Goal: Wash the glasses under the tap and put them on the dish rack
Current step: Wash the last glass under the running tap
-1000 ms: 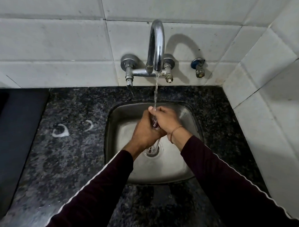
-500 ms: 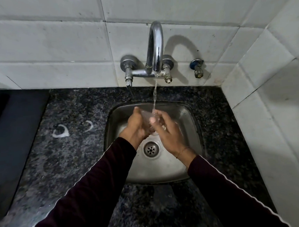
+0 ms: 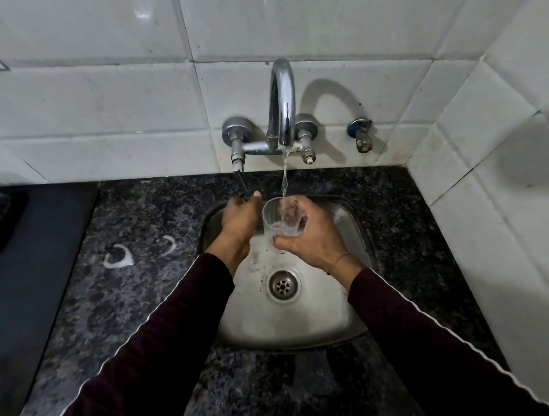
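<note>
Clear glass (image 3: 280,220) held upright over the far part of the steel sink (image 3: 346,223), mouth up, directly under the running stream of water (image 3: 284,176) from the chrome tap (image 3: 283,103); the stream falls into the glass, and some water sits in its bottom. Right hand (image 3: 312,240) grasps the glass from the right side, fingers curled round its far wall and thumb across the lower near edge, so the base is partly hidden. Left hand (image 3: 240,220) is just left of the glass at the sink's far-left rim, back of the hand toward the camera; its fingers curl downward, thumb tip raised, and it sits close against the glass, but whether it touches or grips anything cannot be told. Both arms wear dark maroon sleeves with a white piped edge; a thin bracelet (image 3: 340,261) circles the right wrist. Round drain (image 3: 283,284) lies nearer than the hands, in the middle of the basin. The sink is set in a dark speckled stone counter (image 3: 144,276), with two pale ring marks (image 3: 119,255) on it to the left. A dark mat or board (image 3: 33,249) lies at the far left. White tiled wall behind; a small separate valve (image 3: 361,135) is mounted right of the tap.
</note>
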